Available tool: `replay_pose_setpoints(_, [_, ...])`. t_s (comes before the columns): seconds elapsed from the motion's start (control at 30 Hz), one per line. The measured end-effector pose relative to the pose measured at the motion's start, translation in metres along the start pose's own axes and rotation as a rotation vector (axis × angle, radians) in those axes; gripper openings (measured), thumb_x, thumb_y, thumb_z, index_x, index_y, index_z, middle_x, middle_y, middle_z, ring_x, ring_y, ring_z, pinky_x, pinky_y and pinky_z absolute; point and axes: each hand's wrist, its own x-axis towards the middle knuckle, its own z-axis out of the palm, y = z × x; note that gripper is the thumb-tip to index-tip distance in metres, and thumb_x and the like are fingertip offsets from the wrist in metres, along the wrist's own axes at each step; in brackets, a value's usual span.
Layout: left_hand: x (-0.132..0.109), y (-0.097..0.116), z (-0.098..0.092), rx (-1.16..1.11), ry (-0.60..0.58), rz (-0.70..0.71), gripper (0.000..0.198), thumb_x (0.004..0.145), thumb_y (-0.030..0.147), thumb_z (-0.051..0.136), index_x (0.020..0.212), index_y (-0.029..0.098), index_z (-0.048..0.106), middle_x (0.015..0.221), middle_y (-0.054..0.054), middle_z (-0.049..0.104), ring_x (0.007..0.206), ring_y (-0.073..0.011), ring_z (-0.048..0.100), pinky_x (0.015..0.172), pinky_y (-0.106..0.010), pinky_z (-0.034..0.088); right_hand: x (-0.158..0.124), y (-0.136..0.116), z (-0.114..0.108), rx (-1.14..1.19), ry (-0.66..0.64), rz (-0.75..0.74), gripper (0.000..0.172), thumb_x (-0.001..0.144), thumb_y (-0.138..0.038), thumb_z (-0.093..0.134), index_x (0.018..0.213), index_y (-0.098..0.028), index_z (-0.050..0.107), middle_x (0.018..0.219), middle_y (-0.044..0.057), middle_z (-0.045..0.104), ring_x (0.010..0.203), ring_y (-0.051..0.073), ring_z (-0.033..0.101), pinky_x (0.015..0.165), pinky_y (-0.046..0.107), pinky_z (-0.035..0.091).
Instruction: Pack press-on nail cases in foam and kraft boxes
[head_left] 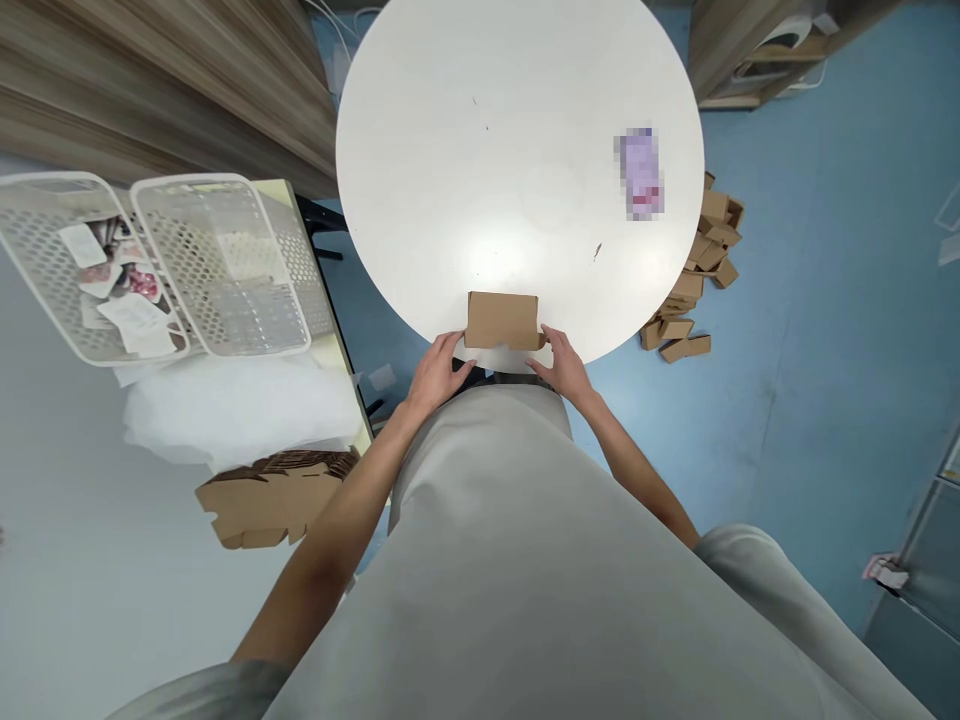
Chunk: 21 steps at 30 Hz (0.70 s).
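A small brown cardboard box (502, 320) lies at the near edge of the round white table (480, 180), in front of my body. My left hand (436, 374) is at its left near corner, fingertips against the side and thumb stretched toward the table edge. At the right near corner, the fingers of my right hand (564, 370) touch a small side flap, with the thumb lower and apart from them. The box is gripped between both hands. Its inside cannot be seen.
A blurred purple item (640, 175) lies on the table's right. Several small cardboard boxes (705, 250) are heaped on the floor beyond. At left stand white baskets (225, 265), one holding packets, near a white plastic bag (240, 405) and flattened cardboard (274, 500).
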Motion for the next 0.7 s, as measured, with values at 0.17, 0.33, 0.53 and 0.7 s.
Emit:
replay_pose_setpoints(0.17, [-0.007, -0.002, 0.007, -0.068, -0.056, -0.053, 0.078, 0.103, 0.056, 0.061, 0.171, 0.022, 0.045, 0.163, -0.02, 0.059, 0.147, -0.0398, 0.06, 0.123, -0.054, 0.048, -0.005, 0.002, 0.005, 0.035, -0.008, 0.009, 0.062, 0.108, -0.053, 0.062, 0.164, -0.026, 0.055, 0.157, 0.017, 0.064, 0.137, 0.037, 0.067, 0.113, 0.056, 0.06])
replay_pose_setpoints(0.33, [0.0, -0.001, 0.015, -0.179, 0.016, -0.057, 0.081, 0.106, 0.066, 0.055, 0.174, 0.023, 0.041, 0.176, -0.02, 0.046, 0.153, -0.0361, 0.055, 0.124, -0.051, 0.048, 0.001, 0.005, 0.011, 0.075, -0.002, 0.05, 0.06, 0.111, -0.056, 0.056, 0.16, -0.023, 0.059, 0.151, 0.018, 0.069, 0.131, 0.035, 0.071, 0.112, 0.053, 0.061])
replay_pose_setpoints(0.53, [0.02, -0.016, 0.025, -0.294, 0.063, -0.18, 0.064, 0.108, 0.063, 0.053, 0.149, 0.017, 0.068, 0.146, -0.019, 0.074, 0.122, -0.0319, 0.074, 0.107, -0.046, 0.06, 0.005, 0.007, 0.016, 0.154, 0.024, 0.149, 0.054, 0.112, -0.049, 0.055, 0.156, -0.018, 0.062, 0.145, 0.017, 0.076, 0.118, 0.031, 0.078, 0.105, 0.048, 0.064])
replay_pose_setpoints(0.7, [0.032, -0.025, 0.036, -0.354, 0.05, -0.229, 0.052, 0.105, 0.052, 0.06, 0.14, 0.016, 0.074, 0.137, -0.016, 0.08, 0.113, -0.0295, 0.076, 0.105, -0.043, 0.061, 0.012, 0.01, 0.026, 0.163, 0.023, 0.231, 0.044, 0.11, -0.043, 0.057, 0.143, -0.017, 0.07, 0.142, 0.018, 0.078, 0.112, 0.03, 0.08, 0.102, 0.045, 0.064])
